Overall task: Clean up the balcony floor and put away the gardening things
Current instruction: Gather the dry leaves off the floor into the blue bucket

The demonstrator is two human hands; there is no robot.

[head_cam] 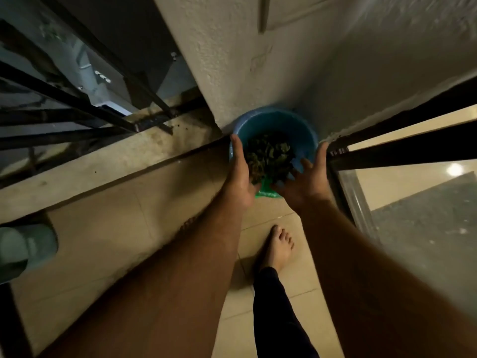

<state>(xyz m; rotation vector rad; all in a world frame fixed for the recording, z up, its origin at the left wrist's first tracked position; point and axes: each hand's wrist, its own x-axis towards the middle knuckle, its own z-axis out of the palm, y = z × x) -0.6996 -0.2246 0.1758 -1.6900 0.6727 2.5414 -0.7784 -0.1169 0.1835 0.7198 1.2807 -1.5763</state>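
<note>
You're looking down at a balcony corner w/ both bare arms stretched fwd. A blue bucket (275, 125) sits on the tiled floor (108, 228), tucked against the white wall (232, 60) where it meets the dark door frame (402, 140). Inside and above its near rim is a clump of dry green-brown leaves (268, 157). Your left hand (241, 174) is on the left side of the clump, fingers straight and together, palm facing in. Your right hand (304, 180) is on the right, fingers spread and loosely curled under the leaves. Both hands cup the clump btwn them over the bucket. A bit of bright green plastic (267, 191) shows just below the hands; can't tell what it is. Your bare foot (277, 248) stands on the tiles below. Black railing bars (77, 104) run at upper left.
</note>
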